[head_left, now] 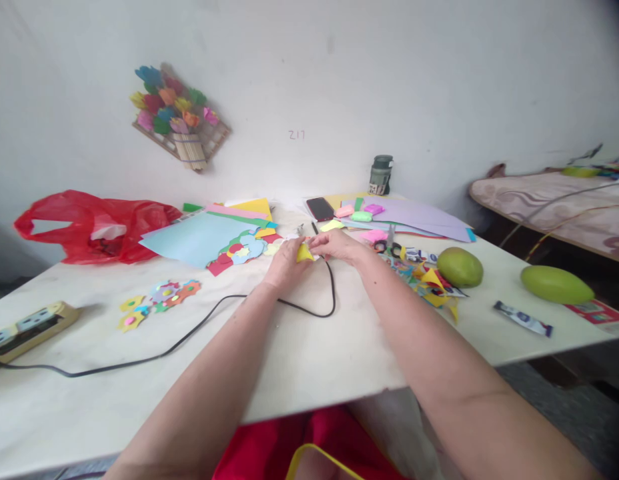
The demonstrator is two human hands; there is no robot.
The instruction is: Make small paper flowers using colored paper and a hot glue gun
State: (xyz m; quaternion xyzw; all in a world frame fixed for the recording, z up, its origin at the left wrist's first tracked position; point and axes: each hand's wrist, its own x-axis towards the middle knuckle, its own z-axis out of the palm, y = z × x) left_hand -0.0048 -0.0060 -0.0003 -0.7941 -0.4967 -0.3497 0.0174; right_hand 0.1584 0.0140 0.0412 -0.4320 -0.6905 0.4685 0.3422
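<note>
Near the middle of the white table (334,353), my left hand (288,264) is closed on a small yellow paper piece (304,253). My right hand (338,245) meets it from the right, fingers pinched at the paper's edge; whether it grips anything is too small to tell. Left of my left hand lie colourful paper cutouts (237,251) and a light blue sheet (189,239). Small paper flowers (167,293) rest farther left. A black cable (189,337) loops under my left wrist. Scissors (391,245) and paper scraps (429,280) lie right of my right hand.
A power strip (34,327) and a red plastic bag (134,223) are on the left. A phone (320,209), clay packs (362,216) and purple sheets (419,217) lie behind my hands. Two green fruits (459,267) and a glue tube (523,319) are at the right.
</note>
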